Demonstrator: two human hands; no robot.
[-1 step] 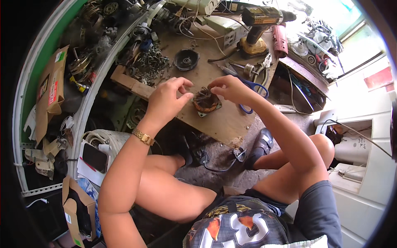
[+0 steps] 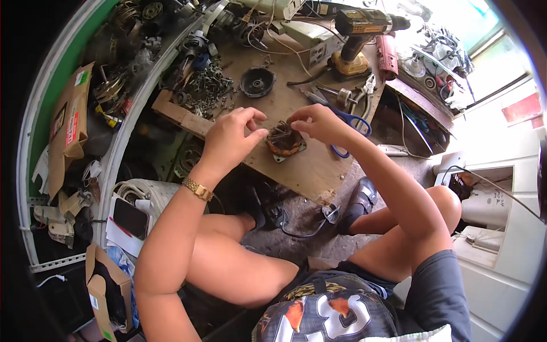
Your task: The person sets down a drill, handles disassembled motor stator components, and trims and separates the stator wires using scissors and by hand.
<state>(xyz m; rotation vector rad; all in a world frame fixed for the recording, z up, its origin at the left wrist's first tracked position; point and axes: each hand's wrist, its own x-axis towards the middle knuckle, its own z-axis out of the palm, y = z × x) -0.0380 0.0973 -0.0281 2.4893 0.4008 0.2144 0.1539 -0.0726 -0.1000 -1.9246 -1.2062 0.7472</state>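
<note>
Head view: left hand (image 2: 232, 131), grip apart; right hand (image 2: 322, 122), grip at wound coil (image 2: 285, 151) impossible to tell.

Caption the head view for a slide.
Left hand and right hand flank a wire-wound coil on a wooden table.

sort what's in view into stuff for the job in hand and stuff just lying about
Seemingly for the job:
wound coil
left hand, beside it
right hand, fingertips at its upper edge

Apparently lying about:
drill
blue-handled scissors
loose screws
phone
black round cover (link to the coil unclear)
</note>
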